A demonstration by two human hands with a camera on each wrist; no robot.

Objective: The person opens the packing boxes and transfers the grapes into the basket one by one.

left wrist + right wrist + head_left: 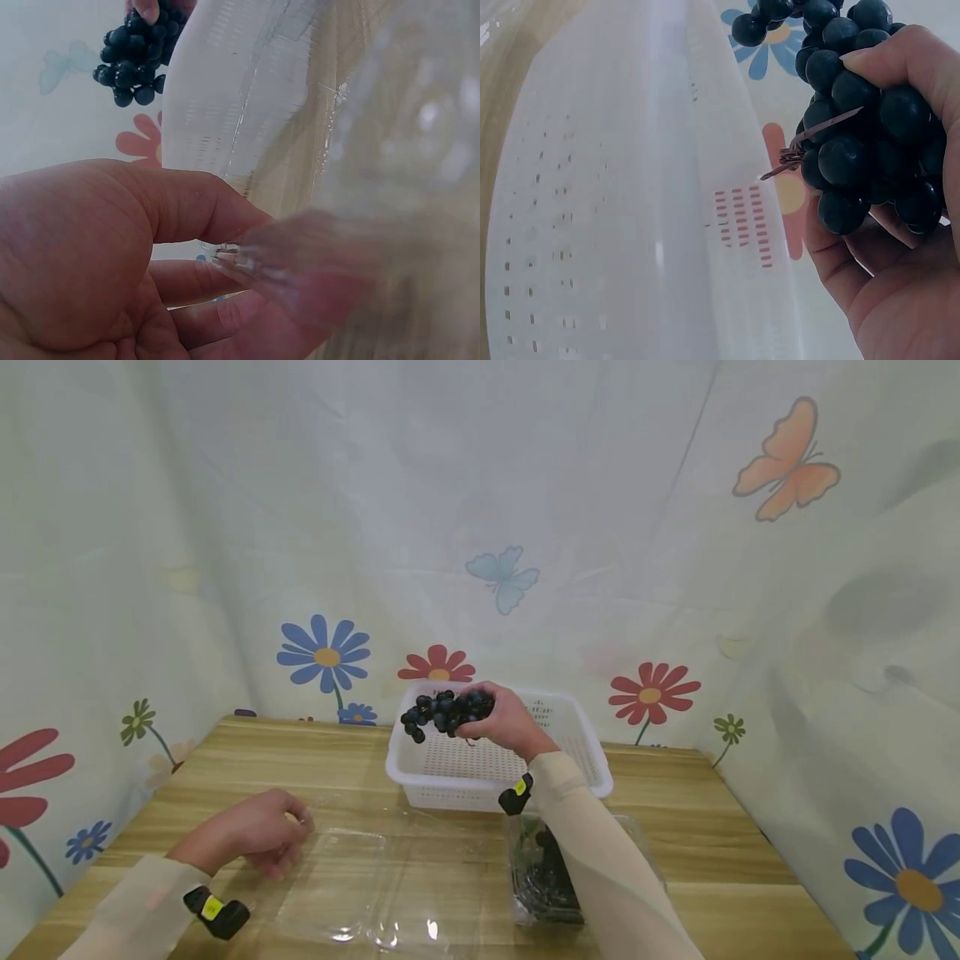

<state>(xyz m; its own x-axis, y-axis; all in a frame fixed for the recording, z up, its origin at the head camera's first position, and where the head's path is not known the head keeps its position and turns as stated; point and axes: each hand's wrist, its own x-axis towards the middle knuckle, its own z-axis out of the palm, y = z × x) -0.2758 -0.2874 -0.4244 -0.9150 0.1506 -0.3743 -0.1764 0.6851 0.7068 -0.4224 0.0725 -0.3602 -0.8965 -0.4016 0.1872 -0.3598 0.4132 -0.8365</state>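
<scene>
My right hand point(501, 720) grips a bunch of dark grapes point(444, 710) above the white plastic basket point(450, 787). In the right wrist view, thumb and fingers wrap the grapes point(847, 161), and a brown stem sticks out. My left hand point(266, 831) is low at the left, beside a clear plastic clamshell box point(330, 877) lying opened out on the table. Up close in the left wrist view, the thumb and fingers point(202, 206) pinch the edge of the clear plastic point(244, 259); part of that view is blurred.
A second clear plastic box point(543, 877) with dark grapes inside stands at the right, partly hidden by my right forearm. The wooden table point(697, 843) meets a flower-printed curtain point(600, 527) behind the basket and at both sides.
</scene>
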